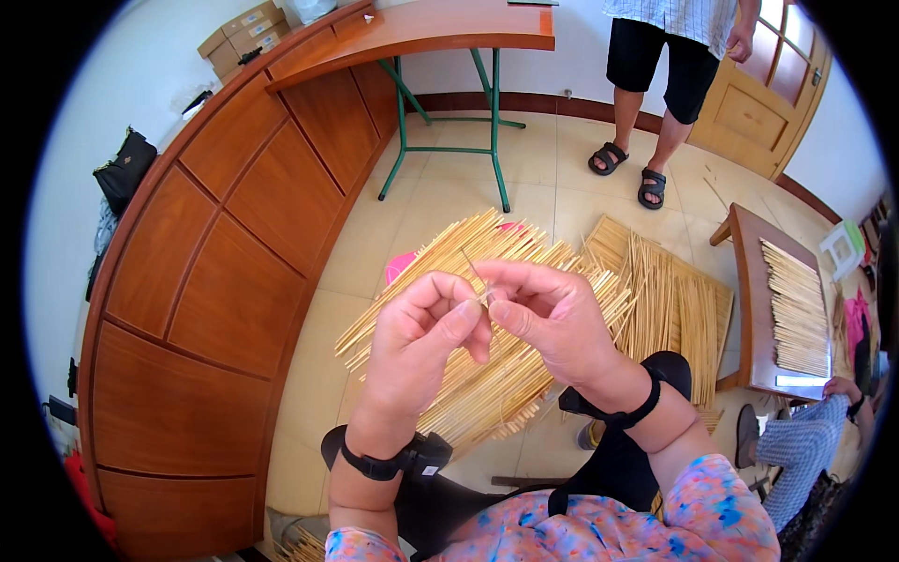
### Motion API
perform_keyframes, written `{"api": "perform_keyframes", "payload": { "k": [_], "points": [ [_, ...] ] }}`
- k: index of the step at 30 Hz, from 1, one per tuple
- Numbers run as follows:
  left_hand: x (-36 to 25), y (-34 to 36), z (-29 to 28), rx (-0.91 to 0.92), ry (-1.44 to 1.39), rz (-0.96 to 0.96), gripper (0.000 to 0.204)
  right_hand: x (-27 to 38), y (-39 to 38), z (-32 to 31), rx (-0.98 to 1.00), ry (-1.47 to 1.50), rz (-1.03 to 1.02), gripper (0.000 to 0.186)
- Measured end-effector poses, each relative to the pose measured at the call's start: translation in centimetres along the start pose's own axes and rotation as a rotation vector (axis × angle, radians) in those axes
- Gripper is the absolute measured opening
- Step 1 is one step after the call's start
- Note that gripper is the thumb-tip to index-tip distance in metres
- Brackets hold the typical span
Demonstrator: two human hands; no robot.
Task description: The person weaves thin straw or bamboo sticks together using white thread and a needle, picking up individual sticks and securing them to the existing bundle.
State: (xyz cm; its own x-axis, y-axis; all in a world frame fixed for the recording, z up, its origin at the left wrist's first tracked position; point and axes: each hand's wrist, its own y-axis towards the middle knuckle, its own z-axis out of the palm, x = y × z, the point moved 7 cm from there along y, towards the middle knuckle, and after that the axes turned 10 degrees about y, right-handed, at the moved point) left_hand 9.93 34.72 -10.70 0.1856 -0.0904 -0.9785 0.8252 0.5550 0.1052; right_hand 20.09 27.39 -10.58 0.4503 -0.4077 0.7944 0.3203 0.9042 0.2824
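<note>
Stretching left of the left hand [417, 342], pale floor [323, 403] is leaving open room before the panelled counter [215, 328]. Above straw stalks [482, 389], that hand and the right hand [557, 318] are pinching a thin strand [470, 262] between thumbs and fingertips (which are hiding its lower part); ahead, a standing person [660, 66] is being cut off.

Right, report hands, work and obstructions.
Left hand, right hand: fingertips together, seemingly pinching a thin strand. Straw-coloured stalks spread below. Nothing visibly blocking the hands.
</note>
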Motion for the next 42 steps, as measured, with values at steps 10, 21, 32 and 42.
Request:
{"api": "perform_keyframes", "payload": {
  "k": [10, 21, 32, 42],
  "points": [
    [1.0, 0.1, 0.3, -0.002, 0.057, -0.084, 0.017, -0.9, 0.6, -3.0, -0.095, -0.053, 0.0, 0.013],
    [1.0, 0.3, 0.0, -0.128, 0.504, 0.078, 0.007, -2.0, 0.5, -4.1, -0.133, -0.009, -0.008, 0.011],
    [0.0, -0.3, -2.8, -0.303, 0.15, 0.158, 0.007, -2.1, 0.1, -4.3, -0.144, -0.22, 0.072, 0.012],
    [0.2, -0.3, -2.4, -0.226, 0.046, 0.188, 0.01, -4.0, -0.3, -2.6, 0.008, -0.38, 0.148, 0.011]
  ]
}}
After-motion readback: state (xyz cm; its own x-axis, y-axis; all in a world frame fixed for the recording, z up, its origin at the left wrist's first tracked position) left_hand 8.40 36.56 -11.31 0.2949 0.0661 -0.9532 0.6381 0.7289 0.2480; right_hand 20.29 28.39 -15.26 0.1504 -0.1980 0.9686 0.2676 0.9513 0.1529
